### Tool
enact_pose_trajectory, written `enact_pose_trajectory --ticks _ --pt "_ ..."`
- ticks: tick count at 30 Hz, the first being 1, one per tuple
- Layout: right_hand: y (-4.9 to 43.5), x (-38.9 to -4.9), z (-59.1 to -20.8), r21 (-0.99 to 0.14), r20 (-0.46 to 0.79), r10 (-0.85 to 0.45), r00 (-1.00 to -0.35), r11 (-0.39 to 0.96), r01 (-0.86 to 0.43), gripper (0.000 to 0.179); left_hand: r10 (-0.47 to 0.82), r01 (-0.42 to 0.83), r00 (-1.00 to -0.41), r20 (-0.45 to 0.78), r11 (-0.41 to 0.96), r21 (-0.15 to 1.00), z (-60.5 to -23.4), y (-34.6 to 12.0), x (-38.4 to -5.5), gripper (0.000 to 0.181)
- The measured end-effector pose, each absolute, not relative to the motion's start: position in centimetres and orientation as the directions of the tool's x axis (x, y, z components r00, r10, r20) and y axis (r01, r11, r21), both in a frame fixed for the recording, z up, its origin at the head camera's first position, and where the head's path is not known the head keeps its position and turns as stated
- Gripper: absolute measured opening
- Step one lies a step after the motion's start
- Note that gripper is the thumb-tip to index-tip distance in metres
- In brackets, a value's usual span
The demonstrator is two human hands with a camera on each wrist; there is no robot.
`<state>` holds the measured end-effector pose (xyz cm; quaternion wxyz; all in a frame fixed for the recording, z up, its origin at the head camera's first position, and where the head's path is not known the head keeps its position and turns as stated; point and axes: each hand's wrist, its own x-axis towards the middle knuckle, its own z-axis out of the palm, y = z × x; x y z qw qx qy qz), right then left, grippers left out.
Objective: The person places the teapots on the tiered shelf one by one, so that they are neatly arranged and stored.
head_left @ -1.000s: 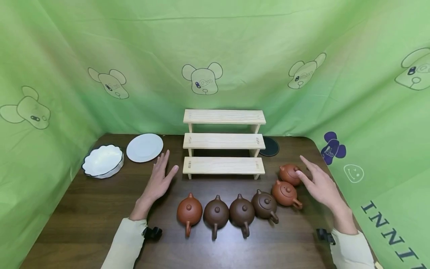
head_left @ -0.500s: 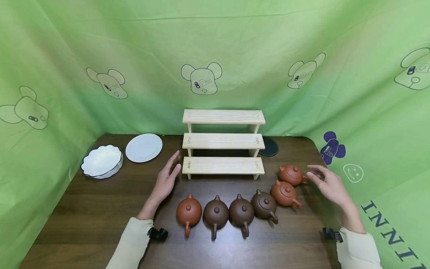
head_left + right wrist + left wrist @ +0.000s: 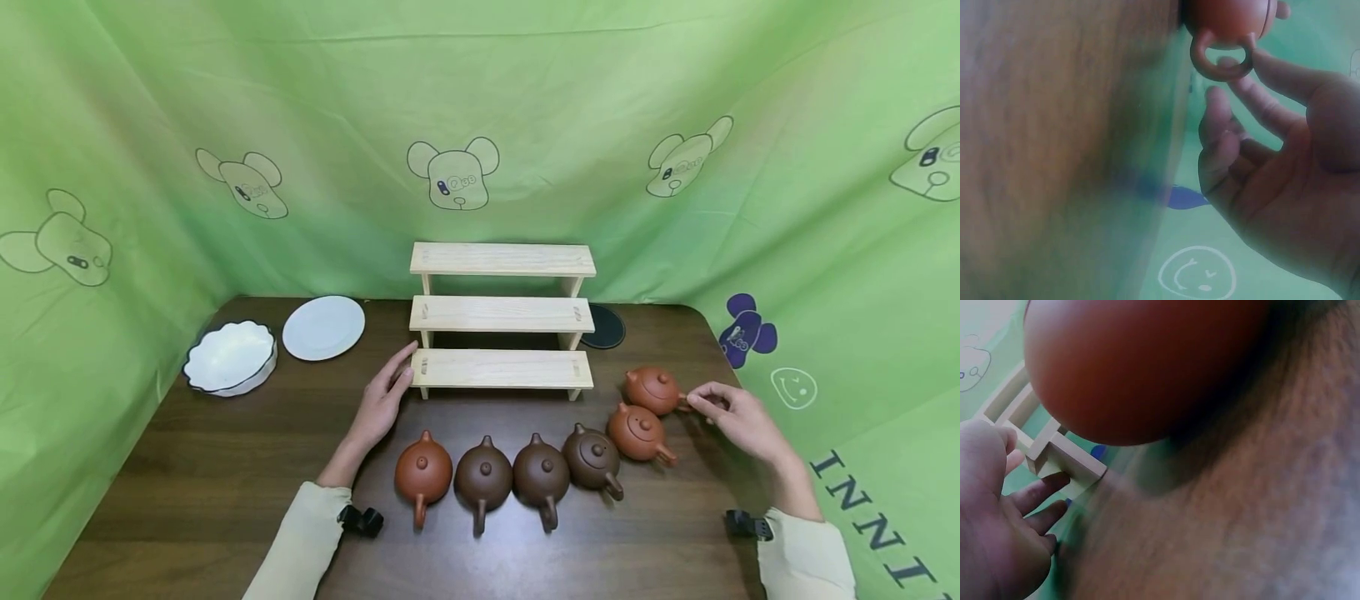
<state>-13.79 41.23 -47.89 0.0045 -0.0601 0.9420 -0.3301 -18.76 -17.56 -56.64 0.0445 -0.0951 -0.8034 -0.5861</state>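
Observation:
My right hand (image 3: 741,419) pinches the loop handle (image 3: 1199,60) of the farthest reddish-brown teapot (image 3: 651,390) between thumb and index finger; the other fingers curl below it in the right wrist view. That teapot stands on the table, against a second reddish-brown teapot (image 3: 635,432). My left hand (image 3: 377,410) reaches up with fingers extended, fingertips at the left end of the lowest step of a pale wooden three-step stand (image 3: 501,368). In the left wrist view, a reddish teapot (image 3: 1129,369) bulges large in front of the stand.
Near the front, a reddish teapot (image 3: 423,472) stands in a row with dark brown teapots (image 3: 483,473), handles toward me. At the back left are a scalloped white bowl (image 3: 230,358) and a white plate (image 3: 324,328). A dark round mat (image 3: 604,327) lies behind the stand's right side.
My right hand has drawn back from over the farthest teapot and closed thumb and finger on its handle. My left hand has moved right to the stand's lowest step.

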Motion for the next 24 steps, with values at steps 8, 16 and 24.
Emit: enact_pose_trajectory --ticks 8,16,24 --pt "41.8 -13.8 -48.3 -0.74 -0.039 -0.216 -0.976 0.663 -0.117 0.017 0.12 0.224 -0.974 0.194 0.343 0.912 -53.3 -16.3 -16.6 0.049" --pt "42.0 -14.5 -48.5 -0.871 -0.148 -0.288 -0.946 0.491 -0.013 0.028 0.115 0.287 -0.958 0.263 0.379 0.88 -54.1 -16.6 -16.6 0.048" --pt "42.0 -14.1 -48.5 -0.888 -0.204 -0.278 -0.939 0.456 0.058 0.028 0.12 0.276 -0.961 0.248 0.413 0.868 -54.0 -16.6 -16.6 0.049"
